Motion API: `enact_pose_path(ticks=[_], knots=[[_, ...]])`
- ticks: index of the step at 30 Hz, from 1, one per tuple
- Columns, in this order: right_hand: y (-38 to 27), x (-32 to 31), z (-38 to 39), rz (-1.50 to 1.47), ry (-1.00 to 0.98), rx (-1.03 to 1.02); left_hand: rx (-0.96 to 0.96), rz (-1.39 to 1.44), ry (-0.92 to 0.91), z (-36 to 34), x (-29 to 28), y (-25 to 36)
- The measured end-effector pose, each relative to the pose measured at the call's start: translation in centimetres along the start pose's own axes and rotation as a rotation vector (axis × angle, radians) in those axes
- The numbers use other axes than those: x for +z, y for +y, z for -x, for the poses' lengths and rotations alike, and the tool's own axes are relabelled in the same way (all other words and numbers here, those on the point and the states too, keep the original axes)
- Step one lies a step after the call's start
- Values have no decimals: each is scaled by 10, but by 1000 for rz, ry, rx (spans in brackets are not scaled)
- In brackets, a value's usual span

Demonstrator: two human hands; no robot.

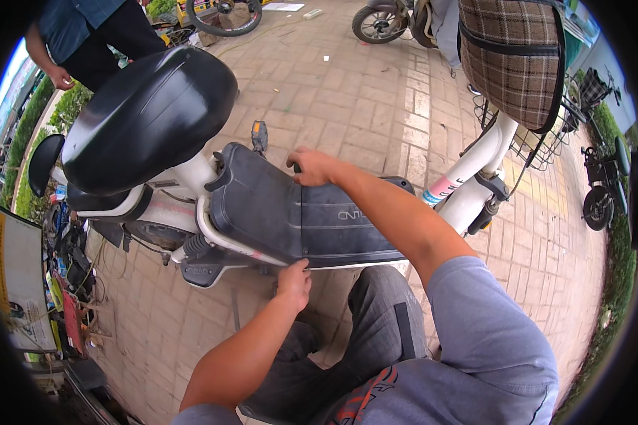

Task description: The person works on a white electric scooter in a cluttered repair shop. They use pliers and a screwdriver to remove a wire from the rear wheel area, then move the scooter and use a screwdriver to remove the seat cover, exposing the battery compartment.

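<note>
- While the white electric scooter (191,205) is standing on the brick paving (347,99), its black footboard mat (290,216) is lying across the deck — just right of the raised black seat (145,117).
- Beyond the mat's right end, a plaid-covered seat (514,57) is hanging over a wire basket (539,142).
- At the mat's far edge, the right hand (312,167) is curling closed over the rim.
- At the mat's near edge, the left hand (294,282) is pinching the border — fingers bent.

The left hand (294,282) grips the footboard mat's (298,212) near edge, the right hand (310,167) its far edge.
</note>
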State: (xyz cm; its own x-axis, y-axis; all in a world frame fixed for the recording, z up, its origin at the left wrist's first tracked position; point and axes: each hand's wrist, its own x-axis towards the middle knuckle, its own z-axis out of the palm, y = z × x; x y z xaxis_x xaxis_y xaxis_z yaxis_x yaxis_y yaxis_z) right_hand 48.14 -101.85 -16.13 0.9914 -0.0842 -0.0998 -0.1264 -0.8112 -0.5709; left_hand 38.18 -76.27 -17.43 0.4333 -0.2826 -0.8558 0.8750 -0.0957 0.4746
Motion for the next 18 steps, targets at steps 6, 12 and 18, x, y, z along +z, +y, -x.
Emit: enact_pose_path(ticks=[6, 12, 18], knots=[[6, 0, 0, 51, 18, -34, -8, 140, 61, 2, 10, 3], [-7, -4, -8, 40, -62, 47, -42, 95, 54, 13, 12, 12], [-3, 0, -16, 6, -31, 23, -51, 99, -39, 14, 12, 16]])
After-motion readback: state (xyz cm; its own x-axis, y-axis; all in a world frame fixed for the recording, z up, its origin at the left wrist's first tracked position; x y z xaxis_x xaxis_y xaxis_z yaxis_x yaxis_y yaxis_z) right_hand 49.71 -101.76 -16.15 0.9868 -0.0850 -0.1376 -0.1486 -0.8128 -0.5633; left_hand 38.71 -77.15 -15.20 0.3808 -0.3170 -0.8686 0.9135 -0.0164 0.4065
